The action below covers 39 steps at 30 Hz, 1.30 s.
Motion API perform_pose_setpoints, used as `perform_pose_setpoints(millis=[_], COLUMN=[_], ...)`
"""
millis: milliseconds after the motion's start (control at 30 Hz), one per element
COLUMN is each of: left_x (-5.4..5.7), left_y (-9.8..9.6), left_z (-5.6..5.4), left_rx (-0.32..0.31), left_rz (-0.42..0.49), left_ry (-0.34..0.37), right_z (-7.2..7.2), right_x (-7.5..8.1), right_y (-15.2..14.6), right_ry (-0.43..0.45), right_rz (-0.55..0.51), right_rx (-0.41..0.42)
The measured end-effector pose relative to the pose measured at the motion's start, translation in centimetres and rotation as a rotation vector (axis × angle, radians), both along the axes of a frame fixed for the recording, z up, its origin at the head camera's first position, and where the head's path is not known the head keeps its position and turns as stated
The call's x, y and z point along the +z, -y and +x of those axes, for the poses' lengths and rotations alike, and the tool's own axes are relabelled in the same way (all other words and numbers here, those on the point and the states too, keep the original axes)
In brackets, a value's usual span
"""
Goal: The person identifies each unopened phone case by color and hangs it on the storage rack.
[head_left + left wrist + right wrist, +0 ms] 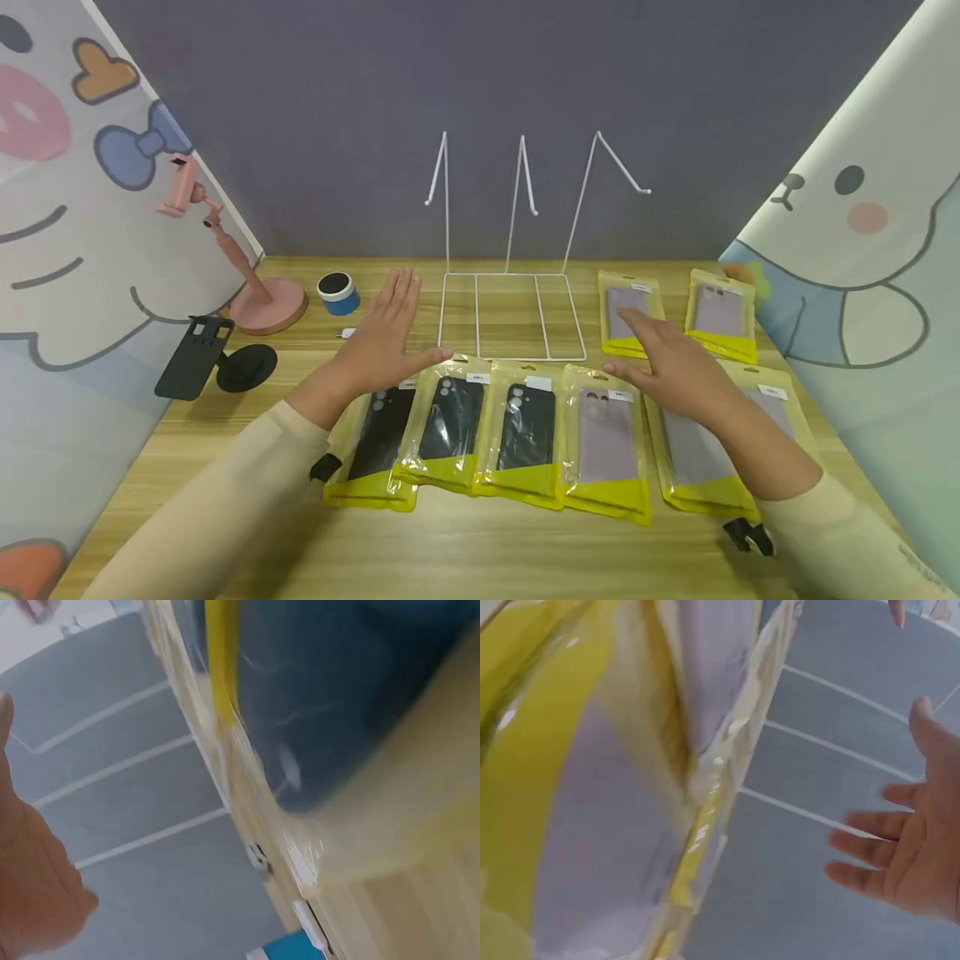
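My left hand [382,337] hovers over the packaged phone cases on the left, its fingers straight and thumb spread. Beneath it lies a packaged black phone case [382,433]. Two more packaged black cases, a middle-left one [452,421] and a centre one [527,427], lie beside it. My right hand [675,367], fingers extended and holding nothing, is above the packaged purple cases. One purple case [606,437] lies to its left; a larger purple one [701,454] is partly hidden under the wrist. In the right wrist view the hand [922,840] has spread fingers.
A white wire rack [510,360] with three upright hooks stands at the back. Two packaged purple cases, one nearer [621,342] and one farther right [720,312], lie back right. Left are a pink phone stand [270,304], a black stand [247,368] holding a phone case, and a blue-and-white jar [339,296].
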<state>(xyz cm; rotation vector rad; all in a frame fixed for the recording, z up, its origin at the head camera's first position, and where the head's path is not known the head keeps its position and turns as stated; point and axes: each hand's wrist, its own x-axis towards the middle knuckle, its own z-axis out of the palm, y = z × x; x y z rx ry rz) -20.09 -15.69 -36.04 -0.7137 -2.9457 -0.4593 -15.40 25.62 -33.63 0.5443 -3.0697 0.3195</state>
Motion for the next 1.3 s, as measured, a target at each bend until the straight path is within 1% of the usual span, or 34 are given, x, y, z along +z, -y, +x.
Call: perform_pose_setpoints(millis=[100, 200, 267, 333, 400, 500, 567, 667, 767, 833, 1000, 1067, 1100, 1200, 1300], left_x=[-0.2, -1.0, -1.7, -2.4, -3.1, -3.7, -4.0, -4.3, -4.5, -4.6, -4.3, -4.1, -4.0, -3.9, -3.8], left_y=[0.1, -0.1, -0.4, -0.8, -1.2, -1.6, -1.9, -2.0, -2.0, -1.9, -1.8, -1.7, -1.6, -1.4, -1.3], left_z=[-2.3, -4.3, -5.3, -6.0, -6.5, -6.8, -6.8, -6.4, -6.0, -5.9, -6.2, -6.5, -6.5, -6.6, -6.6], left_rx=[-0.022, -0.041, -0.043, -0.051, -0.06, -0.079, -0.094, -0.107, -0.114, -0.115, -0.094, -0.085, -0.083, -0.088, -0.081], left_rz=[-0.001, -0.037, -0.076, -0.109, -0.147, -0.197, -0.241, -0.288, -0.321, -0.322, -0.205, -0.17, -0.169, -0.174, -0.173], left_ry=[0.068, 0.113, 0.128, 0.142, 0.153, 0.161, 0.148, 0.154, 0.183, 0.212, 0.245, 0.266, 0.286, 0.376, 0.466], right_z=[-0.6, -1.3, -1.8, -2.2, -2.6, -3.1, -3.2, -3.4, -3.5, -3.6, -3.7, -3.8, -3.8, -3.8, -3.6], right_x=[-0.9, -2.5, -3.6, -4.6, -5.3, -6.0, -6.2, -6.4, -6.3, -6.2, -5.2, -4.4, -3.9, -2.1, 0.2], right_y=[-0.7, -1.1, -1.3, -1.3, -1.1, -0.9, -0.8, -0.7, -0.8, -0.9, -1.5, -1.7, -1.9, -2.1, -2.1], right_ry=[0.108, 0.193, 0.224, 0.233, 0.226, 0.203, 0.194, 0.185, 0.196, 0.208, 0.257, 0.271, 0.269, 0.261, 0.218], right_rz=[-0.022, -0.017, -0.002, 0.014, 0.033, 0.074, 0.092, 0.093, 0.077, 0.056, -0.033, -0.07, -0.08, -0.141, -0.192], right_rx=[-0.006, -0.001, 0.004, 0.015, 0.031, 0.052, 0.056, 0.073, 0.104, 0.126, 0.155, 0.162, 0.159, 0.158, 0.16])
